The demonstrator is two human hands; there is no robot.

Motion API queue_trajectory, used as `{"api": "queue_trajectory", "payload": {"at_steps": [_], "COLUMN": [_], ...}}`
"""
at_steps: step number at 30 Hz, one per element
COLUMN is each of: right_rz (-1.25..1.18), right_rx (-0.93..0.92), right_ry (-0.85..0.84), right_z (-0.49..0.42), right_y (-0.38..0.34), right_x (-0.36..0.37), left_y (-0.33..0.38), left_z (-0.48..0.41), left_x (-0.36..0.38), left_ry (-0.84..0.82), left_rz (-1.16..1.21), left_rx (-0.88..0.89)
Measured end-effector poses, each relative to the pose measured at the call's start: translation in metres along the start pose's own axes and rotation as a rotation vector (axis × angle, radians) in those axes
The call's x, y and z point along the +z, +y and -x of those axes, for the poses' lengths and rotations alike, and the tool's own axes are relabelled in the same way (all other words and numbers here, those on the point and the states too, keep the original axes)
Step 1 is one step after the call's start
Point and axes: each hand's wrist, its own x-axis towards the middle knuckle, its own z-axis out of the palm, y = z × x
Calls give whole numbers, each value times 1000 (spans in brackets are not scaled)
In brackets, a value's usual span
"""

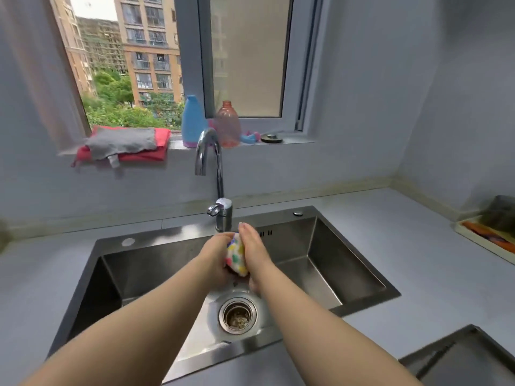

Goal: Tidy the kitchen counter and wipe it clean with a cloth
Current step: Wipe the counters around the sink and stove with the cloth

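Cloth (pixel 237 257) wring, over sink (pixel 348 274).
L hand (pixel 216 256) + R hand (pixel 252 250) squeezing it; twist hard, drip above drain (pixel 237 316).

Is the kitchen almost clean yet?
Partly. The counter near the sink looks mostly bare. Now the left hand and right hand squeeze the spotted cloth over the sink. Wiping seems yet to come, and a tray remains at right.

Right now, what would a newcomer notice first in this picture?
Two hands, left and right, squeeze a spotted cloth over the steel sink, just above the drain. Behind them the tap rises toward the window sill, where a blue bottle, a pink bottle and folded cloths sit.
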Motion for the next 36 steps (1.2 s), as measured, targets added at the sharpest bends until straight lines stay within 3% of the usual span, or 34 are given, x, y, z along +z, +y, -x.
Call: {"api": "queue_trajectory", "payload": {"at_steps": [5, 9, 11, 15, 20, 23, 36], "right_rz": [352, 399, 321, 255, 289, 289, 325], "right_rx": [-203, -256, -231, -144, -22, 37, 42], "right_ry": [195, 231, 214, 176, 274, 324, 384], "right_z": [-21, -40, -50, -67, -94, -112, -120], "right_y": [9, 10, 8, 5, 15, 21, 25], "right_x": [44, 66, 76, 87, 96, 101, 97], "left_y": [8, 18, 29, 33, 30, 28, 22], "left_z": [-22, -44, -42, -58, -84, -98, -101], "left_x": [-25, -44, -49, -62, -75, -79, -77], "left_ry": [148, 257, 237, 205, 205, 207, 219], "left_rz": [110, 15, -54, -110, -83, -84, 6], "left_rx": [49, 103, 184, 175, -48, -70, -88]}}
